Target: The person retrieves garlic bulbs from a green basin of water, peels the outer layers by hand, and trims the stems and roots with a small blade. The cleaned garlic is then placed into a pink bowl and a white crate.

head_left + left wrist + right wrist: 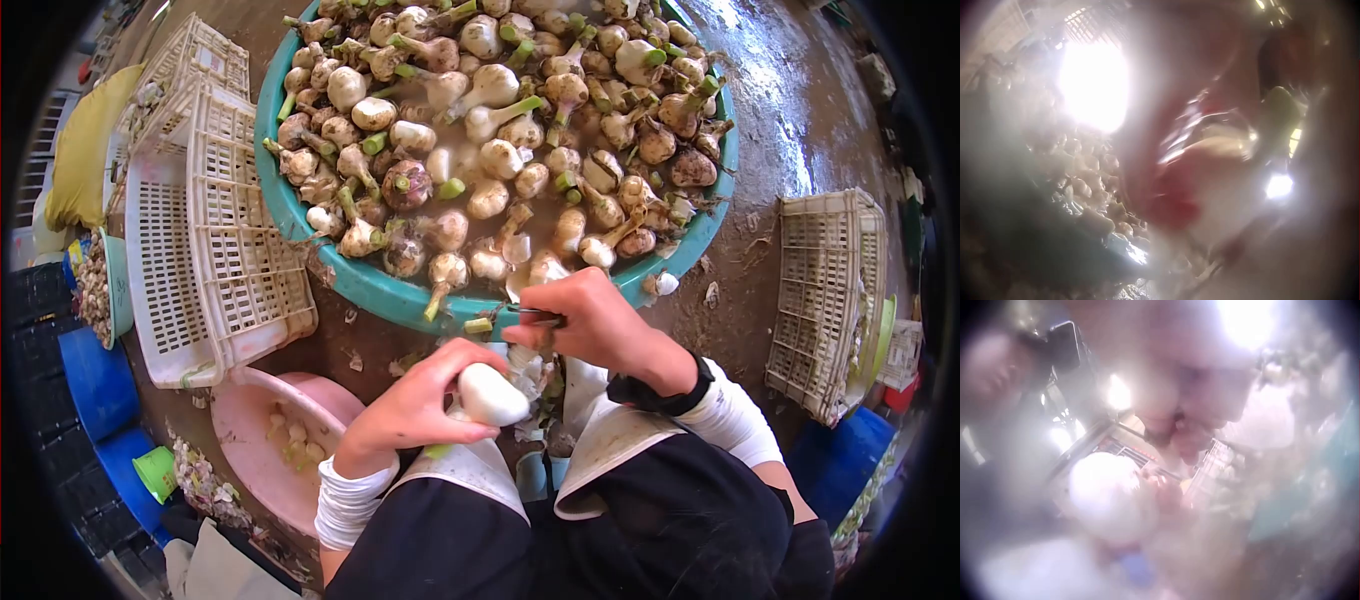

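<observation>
My left hand (412, 402) holds a clean white garlic bulb (492, 395) between thumb and fingers, above the lap. The same bulb (1107, 494) shows pale and blurred in the right wrist view. Just above and to the right of it, my right hand (600, 322) grips a small knife (530, 314), its dark metal part showing at the curled fingers. A short cut piece of garlic stem (478, 325) is left of the knife, overlapping the tub's near side. Both wrist views are hazy with glare.
A large teal tub (390, 300) of muddy water and unpeeled garlic is in front. White plastic crates (240, 220) stand left, another crate (825, 300) right. A pink basin (245, 420) with some bulbs sits lower left. Peelings litter the wet floor.
</observation>
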`<state>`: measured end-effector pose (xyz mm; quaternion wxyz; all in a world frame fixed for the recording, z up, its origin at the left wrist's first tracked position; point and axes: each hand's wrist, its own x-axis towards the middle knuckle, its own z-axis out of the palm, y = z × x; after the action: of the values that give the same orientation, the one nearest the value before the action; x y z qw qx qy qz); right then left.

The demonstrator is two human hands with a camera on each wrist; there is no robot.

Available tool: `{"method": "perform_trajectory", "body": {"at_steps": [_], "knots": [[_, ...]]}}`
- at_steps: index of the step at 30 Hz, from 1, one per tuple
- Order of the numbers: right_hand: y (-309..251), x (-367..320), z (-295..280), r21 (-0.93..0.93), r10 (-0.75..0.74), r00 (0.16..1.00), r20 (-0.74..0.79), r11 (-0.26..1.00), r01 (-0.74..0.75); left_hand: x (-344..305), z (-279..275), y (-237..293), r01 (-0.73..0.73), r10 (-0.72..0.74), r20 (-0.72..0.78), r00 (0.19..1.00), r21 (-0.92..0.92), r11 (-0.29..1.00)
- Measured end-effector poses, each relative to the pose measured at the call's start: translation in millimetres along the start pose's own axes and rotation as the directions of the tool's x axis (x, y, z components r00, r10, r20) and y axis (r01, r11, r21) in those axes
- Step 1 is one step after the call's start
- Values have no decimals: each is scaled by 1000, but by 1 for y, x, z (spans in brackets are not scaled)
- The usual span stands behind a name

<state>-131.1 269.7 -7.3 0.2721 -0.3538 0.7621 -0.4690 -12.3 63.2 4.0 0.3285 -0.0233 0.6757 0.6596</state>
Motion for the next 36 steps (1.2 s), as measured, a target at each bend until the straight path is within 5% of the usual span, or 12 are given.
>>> {"method": "perform_trajectory", "body": {"at_steps": [4,5,7,10,13,15,19,21,24,28,33,36], "knots": [[14,-25,-4,-78,35,813,581,997,13,-28,-28,4,-344,286,-208,935,-351,871],[17,-23,-12,-82,39,813,581,997,11,-38,-35,-8,-521,381,-361,851,-493,697],[25,-13,-33,-363,-91,989,-117,931,43,-57,-60,-28,-468,510,-519,686,-851,-237],[52,17,-41,-741,197,980,28,662,-112,-58,-75,-35,-695,458,-732,504,-659,-288],[84,38,-27,-849,330,941,73,515,-115,-22,-44,-13,-576,145,-698,702,-436,692],[85,35,-28,-848,308,947,92,523,-87,4,-32,0,-253,198,-439,877,-69,965],[21,16,-22,-160,394,918,36,909,-384,50,11,-7,-239,175,-384,906,-125,963],[13,-4,15,25,26,980,-195,999,-21,49,18,2,-153,-17,-282,959,-568,809],[9,-7,4,187,206,969,-139,966,-178,43,14,-5,-300,90,-481,872,-379,876],[7,-4,21,94,84,992,-92,993,-76,41,20,1,-375,311,-460,832,-54,925],[14,-13,12,197,218,956,195,946,-256,35,18,-3,-404,256,-524,812,-189,895],[4,-11,-5,622,378,903,203,662,-417,36,16,-1,-481,316,-529,787,-206,852]]}}
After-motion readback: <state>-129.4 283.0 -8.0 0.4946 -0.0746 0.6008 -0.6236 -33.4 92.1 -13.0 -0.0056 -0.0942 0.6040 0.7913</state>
